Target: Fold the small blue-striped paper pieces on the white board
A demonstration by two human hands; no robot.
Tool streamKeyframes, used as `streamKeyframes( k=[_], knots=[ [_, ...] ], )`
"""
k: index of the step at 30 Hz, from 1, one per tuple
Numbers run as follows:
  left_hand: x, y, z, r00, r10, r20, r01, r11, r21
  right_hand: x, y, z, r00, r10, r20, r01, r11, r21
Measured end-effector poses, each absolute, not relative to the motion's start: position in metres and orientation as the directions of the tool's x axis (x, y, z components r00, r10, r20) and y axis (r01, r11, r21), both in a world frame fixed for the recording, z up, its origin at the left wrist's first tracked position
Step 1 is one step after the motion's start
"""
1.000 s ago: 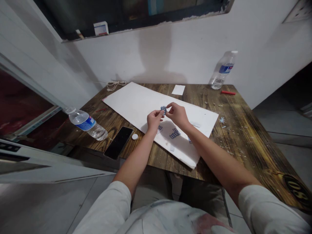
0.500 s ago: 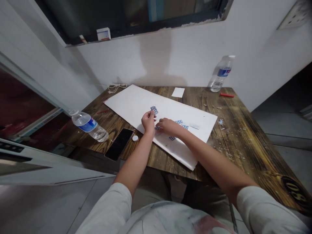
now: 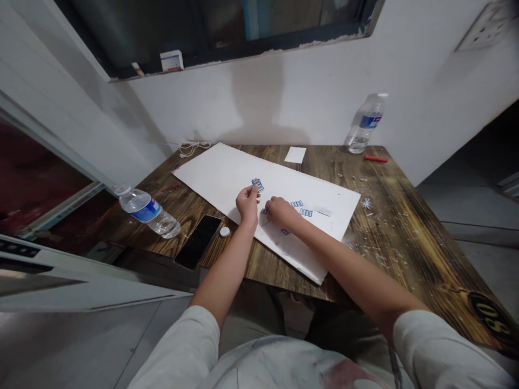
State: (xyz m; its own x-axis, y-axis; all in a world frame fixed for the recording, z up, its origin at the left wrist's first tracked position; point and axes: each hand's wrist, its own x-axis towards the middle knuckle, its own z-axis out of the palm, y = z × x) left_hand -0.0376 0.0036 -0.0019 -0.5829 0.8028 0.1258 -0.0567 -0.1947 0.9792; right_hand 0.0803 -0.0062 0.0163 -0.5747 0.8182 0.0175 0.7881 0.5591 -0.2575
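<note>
My left hand (image 3: 247, 204) is closed in a pinch on a small stack of blue-and-white striped pieces (image 3: 257, 184), held over the white board (image 3: 231, 173). My right hand (image 3: 279, 210) is just right of it, low over the board, its fingers curled together at another blue striped piece (image 3: 264, 211). The fingertips are partly hidden, so their grip is hard to make out. More such pieces lie on the board: one striped piece (image 3: 297, 203), a second striped piece (image 3: 306, 213) below it, and a third striped piece (image 3: 285, 232) partly behind my right wrist.
Left of the board are a phone (image 3: 198, 241), a white cap (image 3: 224, 232) and a tilted water bottle (image 3: 150, 210). Behind it lies a white card (image 3: 295, 155). Another bottle (image 3: 365, 124) and a red stick (image 3: 376, 159) are at the back right; scraps litter the wooden table (image 3: 421, 243).
My right hand has shifted slightly to the right, uncovering more of the striped pieces near its wrist. My left hand stays nearly in place with its stack.
</note>
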Motion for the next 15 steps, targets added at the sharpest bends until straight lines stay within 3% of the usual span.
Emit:
streamKeyframes(
  k=[15],
  knots=[
    [-0.0377,0.0026,-0.0016,-0.574,0.811,0.111,-0.072,-0.185,0.980,0.0873,0.0026,0.0154,-0.419,0.903,-0.100,0.839,0.342,-0.423]
  ],
)
